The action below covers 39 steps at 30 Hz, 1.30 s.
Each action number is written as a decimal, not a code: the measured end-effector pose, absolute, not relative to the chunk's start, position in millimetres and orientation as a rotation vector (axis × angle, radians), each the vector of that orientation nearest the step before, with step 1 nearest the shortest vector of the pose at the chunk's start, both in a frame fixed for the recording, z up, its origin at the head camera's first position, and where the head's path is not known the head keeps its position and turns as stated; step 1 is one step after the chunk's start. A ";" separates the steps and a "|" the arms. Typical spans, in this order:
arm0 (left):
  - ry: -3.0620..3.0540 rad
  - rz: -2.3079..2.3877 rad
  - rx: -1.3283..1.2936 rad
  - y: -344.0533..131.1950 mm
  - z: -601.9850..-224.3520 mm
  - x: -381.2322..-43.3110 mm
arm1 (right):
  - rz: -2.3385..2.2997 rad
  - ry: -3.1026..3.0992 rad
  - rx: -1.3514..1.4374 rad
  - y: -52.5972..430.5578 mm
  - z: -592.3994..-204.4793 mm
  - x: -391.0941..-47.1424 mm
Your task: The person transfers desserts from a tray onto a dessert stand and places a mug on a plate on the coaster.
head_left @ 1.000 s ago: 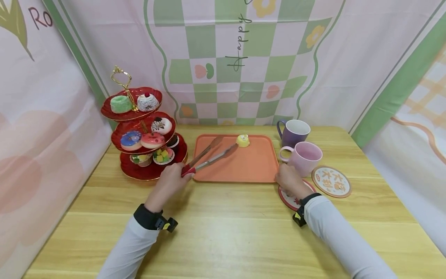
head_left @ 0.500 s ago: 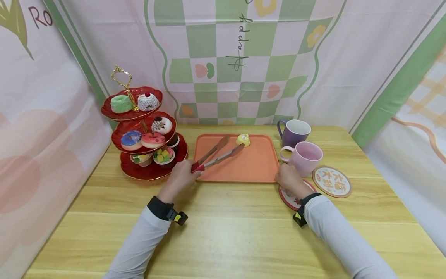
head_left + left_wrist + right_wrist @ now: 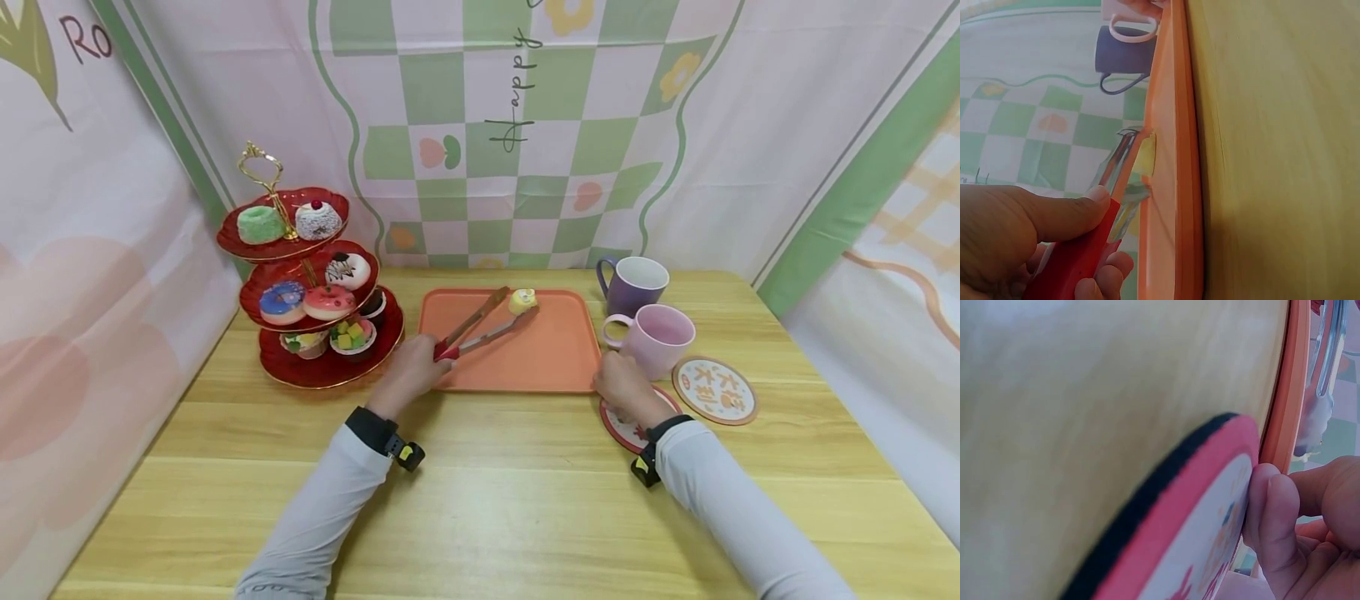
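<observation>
My left hand (image 3: pixel 411 371) grips the red handles of metal tongs (image 3: pixel 491 335), whose arms are spread. Their tips lie on either side of a small yellow cake (image 3: pixel 522 301) at the back of the orange tray (image 3: pixel 540 362). In the left wrist view, my thumb presses the red handle (image 3: pixel 1079 256) and the yellow cake (image 3: pixel 1147 156) shows between the tips; contact is hard to tell. My right hand (image 3: pixel 626 387) pinches the tray's front right corner, above a red-rimmed coaster (image 3: pixel 1210 512) that it partly covers.
A red three-tier stand (image 3: pixel 300 367) with several cakes and doughnuts is at the left. Right of the tray stand a purple mug (image 3: pixel 633 293) and a pink mug (image 3: pixel 656 346). A second round coaster (image 3: pixel 715 392) lies beside them. Patterned cloth (image 3: pixel 495 100) hangs behind.
My left hand has moved right and slightly away from me with the tongs, bringing the tips from left of the yellow cake to either side of it. My right hand has stayed at the tray corner.
</observation>
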<state>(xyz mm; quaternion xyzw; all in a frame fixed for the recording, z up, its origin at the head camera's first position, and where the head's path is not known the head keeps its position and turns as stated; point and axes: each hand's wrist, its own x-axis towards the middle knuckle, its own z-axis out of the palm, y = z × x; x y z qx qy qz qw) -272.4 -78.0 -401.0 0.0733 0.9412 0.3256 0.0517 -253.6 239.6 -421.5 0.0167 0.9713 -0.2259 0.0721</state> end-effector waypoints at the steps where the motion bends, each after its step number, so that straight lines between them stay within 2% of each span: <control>1: 2.864 0.982 0.217 -75.8 -400.7 -273.4 | -0.673 2.923 0.039 239.9 -421.5 -253.8; 10: 2.911 0.942 0.244 -61.6 -401.7 -279.2 | -0.628 2.944 -0.028 239.8 -420.4 -254.7; 23: 2.919 0.971 0.245 -64.9 -405.1 -280.0 | -0.590 2.968 -0.057 241.2 -420.9 -254.9; 39: 2.926 0.961 0.254 -85.2 -391.8 -254.8 | -0.554 3.031 -0.138 242.1 -422.6 -255.6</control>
